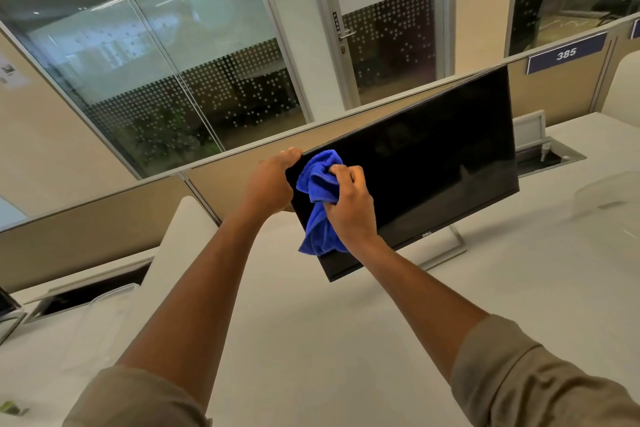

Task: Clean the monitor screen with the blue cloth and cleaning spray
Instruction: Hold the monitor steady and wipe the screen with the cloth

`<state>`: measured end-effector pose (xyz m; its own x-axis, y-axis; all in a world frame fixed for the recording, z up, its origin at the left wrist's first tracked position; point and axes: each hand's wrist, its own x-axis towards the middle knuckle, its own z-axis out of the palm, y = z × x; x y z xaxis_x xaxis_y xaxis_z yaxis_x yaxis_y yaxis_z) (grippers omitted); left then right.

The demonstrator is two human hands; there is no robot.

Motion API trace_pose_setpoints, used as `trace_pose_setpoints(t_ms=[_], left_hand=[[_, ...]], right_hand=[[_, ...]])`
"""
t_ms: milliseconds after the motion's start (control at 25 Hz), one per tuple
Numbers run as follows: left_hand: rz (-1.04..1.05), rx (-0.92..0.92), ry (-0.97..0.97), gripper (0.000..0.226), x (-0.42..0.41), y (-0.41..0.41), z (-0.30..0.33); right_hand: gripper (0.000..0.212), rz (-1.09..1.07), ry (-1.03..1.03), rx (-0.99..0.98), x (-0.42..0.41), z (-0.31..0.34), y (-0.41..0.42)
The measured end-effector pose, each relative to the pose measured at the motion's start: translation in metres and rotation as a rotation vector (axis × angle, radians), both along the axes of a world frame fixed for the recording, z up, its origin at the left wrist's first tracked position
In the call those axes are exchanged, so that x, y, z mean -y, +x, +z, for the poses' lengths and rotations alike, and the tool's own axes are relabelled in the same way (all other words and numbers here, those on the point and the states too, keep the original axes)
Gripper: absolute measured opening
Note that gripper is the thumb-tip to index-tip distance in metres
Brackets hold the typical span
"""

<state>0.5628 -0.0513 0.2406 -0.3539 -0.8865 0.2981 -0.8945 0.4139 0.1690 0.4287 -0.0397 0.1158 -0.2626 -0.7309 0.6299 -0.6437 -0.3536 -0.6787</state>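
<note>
At the far left, a cable hatch (93, 291) lies open in the white worktop (311, 340), beside a clear plastic container (104, 315) that is hard to make out. A beige partition (86, 218) runs along the back edge of the worktop, with glass walls behind it.

The left arm reaches forward and up from a rolled beige sleeve (138, 399), forearm bare and nearly straight. The left hand (270, 180) grips the monitor (433, 163) at its upper left corner: the thumb lies along the top edge, while the other fingers curl round the side and go behind the panel, where they cannot be seen.

Just to the right, the blue cloth (318, 198) is bunched against the dark screen near that same corner, one end hanging down over the lower left part of the panel. The right hand (349, 204) holds the cloth, its fingers (341, 172) curled tight into the wad and pressing it to the glass. The right forearm rises from the lower right, its sleeve (526, 374) pushed back past the wrist.

The monitor is dark and stands on a silver stand (450, 246). Behind its right end is a second open cable hatch (550, 156), and a number plate reading 385 (566, 53) sits on the partition above. A clear container (609, 198) rests on the worktop at the far right.
</note>
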Motion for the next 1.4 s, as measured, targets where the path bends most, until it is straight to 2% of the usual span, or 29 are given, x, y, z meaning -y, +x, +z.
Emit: trace_pose_setpoints(t_ms=[120, 320, 440, 680, 880, 1080, 1240, 1320, 1400], left_hand=[[0.023, -0.001, 0.009, 0.06, 0.004, 0.002, -0.001], [0.037, -0.045, -0.019, 0.07, 0.003, 0.0, -0.006], [0.026, -0.102, -0.035, 0.065, -0.001, -0.002, -0.01], [0.031, -0.104, -0.032, 0.061, -0.005, -0.004, -0.008], [0.038, -0.123, -0.029, 0.059, -0.004, -0.006, -0.012], [0.058, -0.131, -0.027, 0.061, -0.003, -0.009, -0.015], [0.075, -0.137, -0.052, 0.067, -0.004, -0.011, -0.016], [0.082, -0.143, -0.066, 0.067, -0.007, -0.012, -0.016], [0.093, -0.152, -0.071, 0.068, -0.009, -0.013, -0.019]], right_hand=[[0.049, -0.004, 0.027, -0.121, 0.0, -0.002, 0.001], [0.045, 0.092, 0.091, -0.292, -0.025, -0.056, -0.007], [0.041, 0.074, 0.097, -0.299, -0.019, -0.045, -0.036], [0.037, -0.149, 0.162, -0.317, 0.002, -0.019, -0.156], [0.041, -0.267, 0.221, -0.149, 0.013, -0.02, -0.213], [0.029, -0.209, 0.196, -0.115, 0.005, -0.028, -0.156], [0.033, -0.069, 0.212, -0.152, -0.019, -0.051, -0.08], [0.035, 0.079, 0.242, -0.085, -0.031, -0.058, -0.055], [0.032, 0.214, 0.253, 0.064, -0.04, -0.058, -0.044]])
